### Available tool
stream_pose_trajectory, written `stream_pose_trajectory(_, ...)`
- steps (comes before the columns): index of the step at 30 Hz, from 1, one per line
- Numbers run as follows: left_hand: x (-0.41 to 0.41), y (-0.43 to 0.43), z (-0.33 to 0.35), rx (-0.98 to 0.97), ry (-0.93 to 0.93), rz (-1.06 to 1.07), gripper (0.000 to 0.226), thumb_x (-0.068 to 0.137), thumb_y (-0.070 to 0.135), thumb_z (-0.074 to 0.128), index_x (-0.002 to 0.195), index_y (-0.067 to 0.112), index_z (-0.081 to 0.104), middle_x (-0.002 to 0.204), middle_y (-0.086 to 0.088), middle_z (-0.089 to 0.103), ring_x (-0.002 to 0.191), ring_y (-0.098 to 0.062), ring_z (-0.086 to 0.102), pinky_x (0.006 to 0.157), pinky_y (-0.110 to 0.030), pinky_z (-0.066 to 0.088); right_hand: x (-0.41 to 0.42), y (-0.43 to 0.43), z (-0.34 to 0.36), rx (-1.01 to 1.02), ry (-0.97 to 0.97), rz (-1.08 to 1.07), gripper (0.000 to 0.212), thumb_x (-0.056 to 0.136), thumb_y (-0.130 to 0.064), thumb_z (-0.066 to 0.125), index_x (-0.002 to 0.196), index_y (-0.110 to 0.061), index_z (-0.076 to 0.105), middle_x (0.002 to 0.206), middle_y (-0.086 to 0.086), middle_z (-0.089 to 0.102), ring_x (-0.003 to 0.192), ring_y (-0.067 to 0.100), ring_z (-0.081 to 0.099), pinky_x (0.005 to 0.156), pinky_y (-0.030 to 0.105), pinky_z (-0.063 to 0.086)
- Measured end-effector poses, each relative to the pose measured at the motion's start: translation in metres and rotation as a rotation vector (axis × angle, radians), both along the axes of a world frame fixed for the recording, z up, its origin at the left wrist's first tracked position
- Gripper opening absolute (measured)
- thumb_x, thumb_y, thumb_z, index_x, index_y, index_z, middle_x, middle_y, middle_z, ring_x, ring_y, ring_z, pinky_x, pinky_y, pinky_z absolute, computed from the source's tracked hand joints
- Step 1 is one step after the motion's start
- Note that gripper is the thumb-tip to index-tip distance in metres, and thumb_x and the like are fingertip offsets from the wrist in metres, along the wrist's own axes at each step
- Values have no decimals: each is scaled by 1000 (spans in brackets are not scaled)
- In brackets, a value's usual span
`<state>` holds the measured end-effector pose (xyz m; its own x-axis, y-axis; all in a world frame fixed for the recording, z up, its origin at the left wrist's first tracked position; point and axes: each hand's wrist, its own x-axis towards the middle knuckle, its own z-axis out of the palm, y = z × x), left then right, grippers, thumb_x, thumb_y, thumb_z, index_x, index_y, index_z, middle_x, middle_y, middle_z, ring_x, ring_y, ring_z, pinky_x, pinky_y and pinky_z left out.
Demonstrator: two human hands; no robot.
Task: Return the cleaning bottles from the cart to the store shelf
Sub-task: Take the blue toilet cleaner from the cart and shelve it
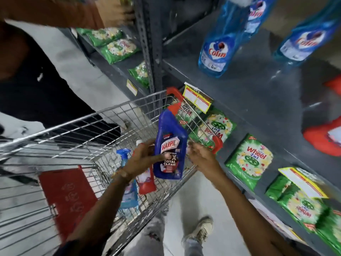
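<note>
My left hand (143, 159) grips a dark blue Harpic bottle (170, 145) with a red cap, held above the wire cart (77, 126). Beside the bottle's right edge my right hand (200, 156) hovers with fingers loosely curled; whether it touches the bottle I cannot tell. Down in the cart lie a light blue spray bottle (127, 183) and a red bottle (146, 183) with a white cap. Two blue Colin bottles (218, 47) (302, 43) stand on the grey store shelf (258, 85) to the right.
Green Wheel detergent packs (249, 161) fill the lower shelf on the right, and more packs (114, 45) sit on the far unit. Red bottles (324, 135) lie at the shelf's right edge. Another person's arm (73, 12) reaches to the shelf upright. The cart's red seat flap (68, 198) is folded.
</note>
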<state>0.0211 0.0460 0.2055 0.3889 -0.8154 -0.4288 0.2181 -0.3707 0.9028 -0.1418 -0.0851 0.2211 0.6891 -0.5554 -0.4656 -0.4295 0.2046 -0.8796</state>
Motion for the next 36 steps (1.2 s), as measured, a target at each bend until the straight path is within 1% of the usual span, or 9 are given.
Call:
stream_pose_trajectory(2, -11, 3, 43, -88, -12, -12, 42, 71, 8, 75, 111, 8, 62, 104, -11, 73, 92, -23, 69, 81, -37, 59, -14, 8, 27, 145, -102, -14, 12, 91, -24, 52, 94, -23, 64, 78, -14, 73, 75, 3, 66, 67, 20, 54)
stream_pose_trajectory(6, -50, 4, 92, -197, -10, -35, 30, 83, 15, 58, 112, 10, 62, 98, -3, 74, 88, -15, 68, 72, -25, 57, -61, 19, 69, 274, -260, -135, 32, 76, -40, 61, 98, -18, 67, 91, 1, 76, 83, 19, 71, 68, 30, 59)
stream_pose_trajectory(10, -95, -3, 105, -179, 6, -141, 34, 91, 26, 44, 115, 8, 61, 96, -3, 73, 84, -15, 69, 68, -26, 57, -116, 26, 87, 240, -241, -256, 69, 58, -62, 76, 106, -14, 67, 99, 7, 74, 87, 21, 70, 69, 34, 58)
stream_pose_trajectory(16, -159, -25, 111, -208, 21, -253, 26, 96, 19, 43, 111, 13, 63, 93, -1, 75, 83, -17, 70, 68, -27, 58, -184, 36, 98, 191, -215, -482, 34, 77, -42, 54, 99, -20, 67, 92, -1, 76, 89, 21, 70, 72, 36, 59)
stream_pose_trajectory(21, -204, -58, 121, -258, -15, -419, 28, 97, 16, 42, 118, 6, 58, 104, -11, 70, 87, -12, 69, 68, -22, 56, -233, 38, 103, 97, -277, -631, 40, 81, -39, 52, 111, -15, 64, 96, 1, 76, 89, 18, 71, 70, 32, 58)
stream_pose_trajectory(27, -280, -126, 134, -390, 15, -597, 25, 92, 8, 47, 113, 18, 57, 96, 19, 74, 93, 3, 65, 77, -13, 52, -306, 7, 107, -184, -332, -811, 26, 90, -33, 51, 109, -21, 65, 98, -5, 73, 91, 13, 64, 81, 37, 55)
stream_pose_trajectory(31, -344, -185, 131, -475, 8, -687, 24, 89, 11, 51, 109, 22, 56, 97, 15, 71, 94, 4, 62, 82, -13, 50, -367, -31, 112, -323, -356, -924, 23, 98, -13, 43, 101, -20, 64, 86, -13, 69, 86, 11, 57, 73, 26, 56)
stream_pose_trajectory(33, -377, -212, 131, -522, -11, -732, 27, 86, 20, 56, 112, 14, 56, 104, 10, 68, 99, -3, 60, 89, -20, 49, -400, -51, 111, -373, -368, -947, 23, 97, -12, 43, 111, -16, 61, 96, -7, 70, 92, 13, 60, 76, 25, 55)
stream_pose_trajectory(36, -417, -244, 126, -569, -56, -795, 25, 84, 25, 61, 109, 22, 56, 101, 18, 70, 97, 3, 60, 89, -16, 48, -438, -75, 105, -459, -357, -959, 34, 94, -19, 45, 125, -9, 54, 119, 14, 64, 104, 22, 59, 90, 43, 52)
